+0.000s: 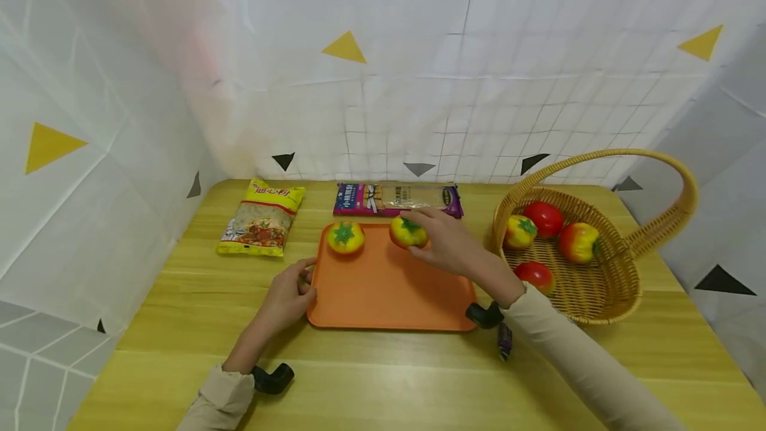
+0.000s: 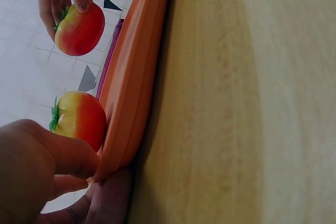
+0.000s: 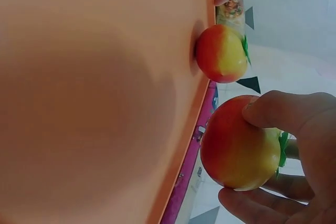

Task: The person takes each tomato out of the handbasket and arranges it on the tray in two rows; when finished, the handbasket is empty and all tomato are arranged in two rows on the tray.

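Note:
My right hand [image 1: 445, 241] holds a red-and-yellow persimmon [image 1: 408, 232] with a green leafy top over the back of an orange tray [image 1: 383, 291]. In the right wrist view, the thumb and fingers [image 3: 270, 109] grip this persimmon [image 3: 239, 145] from both sides, and a gap shows between it and the tray. Another persimmon [image 1: 345, 238] sits in the tray's back left corner, leafy top up. At the tray's left edge my left hand [image 1: 287, 294] pinches the rim, with fingers above and below it in the left wrist view.
A wicker basket [image 1: 616, 291] with a tall handle stands to the right, holding several red and yellow fruits [image 1: 543, 219]. Behind the tray lies a purple noodle packet [image 1: 397, 199]. A yellow food bag [image 1: 261, 218] lies at the back left. A small dark wrapped piece [image 1: 505, 341] is near the right forearm.

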Available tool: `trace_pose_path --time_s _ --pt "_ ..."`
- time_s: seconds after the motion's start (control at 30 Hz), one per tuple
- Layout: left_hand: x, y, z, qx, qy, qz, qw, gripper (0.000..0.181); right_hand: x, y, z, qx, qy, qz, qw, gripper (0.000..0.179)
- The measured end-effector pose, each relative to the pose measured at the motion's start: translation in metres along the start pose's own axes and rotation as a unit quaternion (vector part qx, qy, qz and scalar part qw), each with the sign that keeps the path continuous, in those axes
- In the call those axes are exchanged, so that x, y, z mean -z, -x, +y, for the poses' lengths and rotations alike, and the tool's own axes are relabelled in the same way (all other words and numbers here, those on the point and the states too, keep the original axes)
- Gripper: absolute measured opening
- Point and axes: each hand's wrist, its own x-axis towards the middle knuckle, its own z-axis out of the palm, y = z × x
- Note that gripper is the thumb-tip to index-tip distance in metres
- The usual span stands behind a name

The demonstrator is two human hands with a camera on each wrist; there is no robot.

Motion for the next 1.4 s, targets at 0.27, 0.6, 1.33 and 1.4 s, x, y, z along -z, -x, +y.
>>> trace_pose_path --time_s 0.27,0.6,1.33,1.4 --pt "0.000 0.000 0.001 -0.004 -0.003 0.000 1.0000 0.058 -0.007 -0.013 -0.001 -0.016 -0.016 -0.015 0.9996 0.064" --pt "0.000 0.001 -0.002 -0.008 0.001 0.001 1.0000 0.057 -0.022 -0.022 0.004 -0.039 -0.015 -0.056 0.9975 0.065" --pt "0.000 0.000 -0.004 -0.008 0.006 0.000 1.0000 0.058 -0.021 -0.016 0.006 -0.041 -0.007 -0.036 0.9985 0.083" --pt "0.000 0.000 -0.004 -0.008 0.007 -0.002 0.9999 0.058 -0.017 -0.012 0.007 -0.037 -0.007 -0.027 0.9989 0.083"
